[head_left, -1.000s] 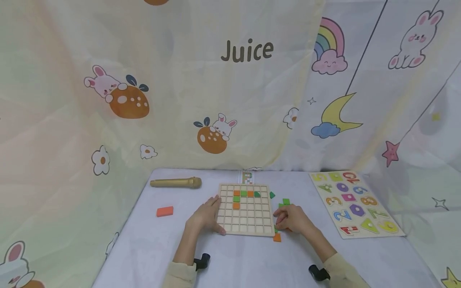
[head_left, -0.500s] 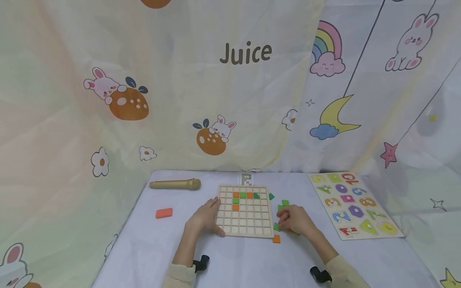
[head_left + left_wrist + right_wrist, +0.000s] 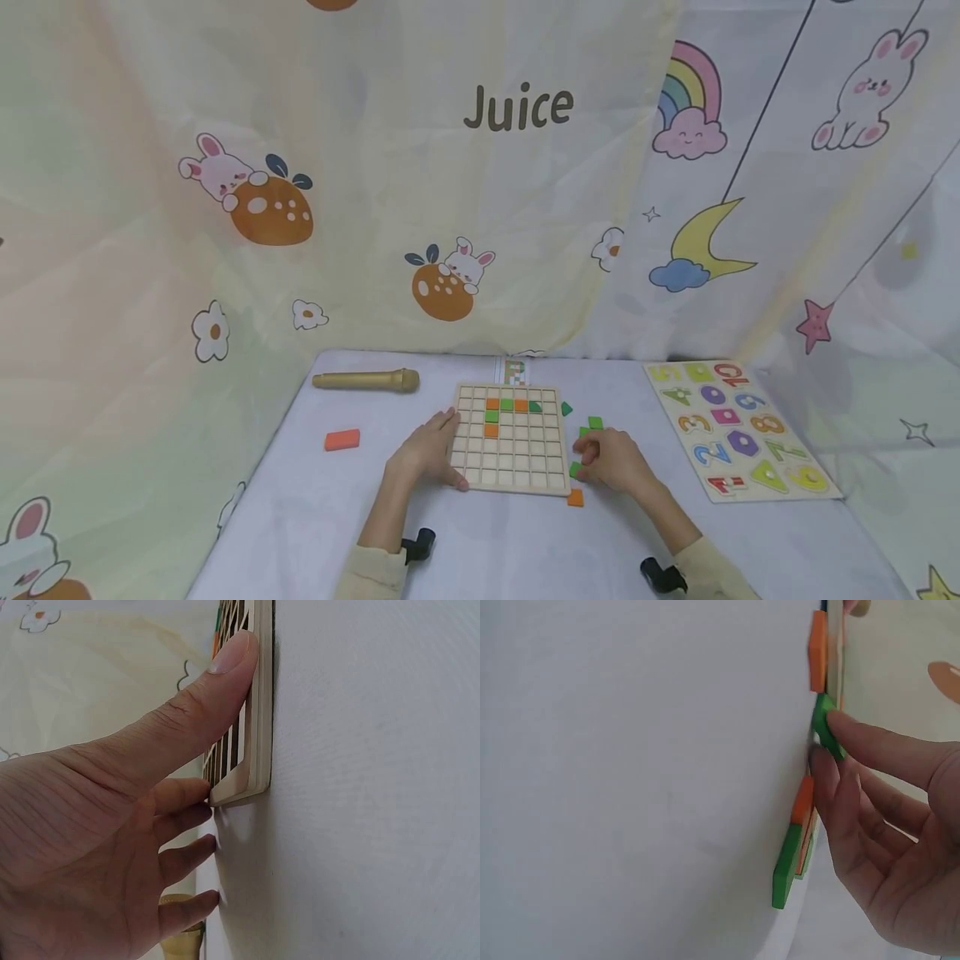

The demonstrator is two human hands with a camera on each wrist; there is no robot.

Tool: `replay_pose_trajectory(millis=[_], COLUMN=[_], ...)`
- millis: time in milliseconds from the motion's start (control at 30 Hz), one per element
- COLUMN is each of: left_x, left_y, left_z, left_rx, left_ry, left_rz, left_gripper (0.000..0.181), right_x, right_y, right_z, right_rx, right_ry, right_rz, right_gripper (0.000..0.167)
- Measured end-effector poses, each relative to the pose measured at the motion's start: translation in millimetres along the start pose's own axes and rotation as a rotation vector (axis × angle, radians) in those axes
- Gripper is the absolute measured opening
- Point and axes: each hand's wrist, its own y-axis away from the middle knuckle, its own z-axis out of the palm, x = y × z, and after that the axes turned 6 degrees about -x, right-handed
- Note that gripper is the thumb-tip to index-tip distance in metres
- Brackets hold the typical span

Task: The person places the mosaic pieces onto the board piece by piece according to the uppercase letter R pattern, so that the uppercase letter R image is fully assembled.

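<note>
Head view: board (image 3: pixel 506 461) on white table (image 3: pixel 495 550), left hand (image 3: pixel 427 450) spread along its left side, right hand (image 3: pixel 615 461) beside its right edge. Left wrist: thumb atop rim. Right wrist: thumb and finger pinch green tile (image 3: pixel 823 726) beside the board.

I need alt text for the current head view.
A person's left hand rests against a wooden grid board bearing six green and orange tiles, while the right hand pinches a green tile beside the board's right edge. A gold microphone lies at left, a number puzzle board at right.
</note>
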Motion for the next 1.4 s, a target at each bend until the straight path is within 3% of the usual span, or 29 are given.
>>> replay_pose_trajectory(millis=[233,567,867,1200,1400], left_x=[-0.4,1.3,0.9,2.5,0.3], left_y=[0.6,0.6,1.6,1.9,-1.4], left_z=[-0.2,0.7,1.4,-0.7,0.0], left_rx=[-0.007,0.000,0.002,0.004,0.005], left_ry=[0.007,-0.009,-0.020,-0.008,-0.012], left_rz=[0.004,0.014,0.009,0.017,0.014], left_gripper=[0.131,0.131,0.132,0.132,0.133], right_x=[3.7,-0.4,-12.2,-32.9,-42.5], right_y=[-4.8,-9.4,-18.9,-39.2,-53.5], right_z=[-8.5,-17.9,-16.2,-8.8,-1.7], right_rx=[-0.042,-0.023,-0.034,-0.056,-0.067], right_ry=[-0.073,-0.138,-0.200,-0.316,-0.318], right_rz=[-0.013,-0.022,-0.096,-0.102,-0.102], right_gripper=[0.032,0.033,0.033,0.038,0.039])
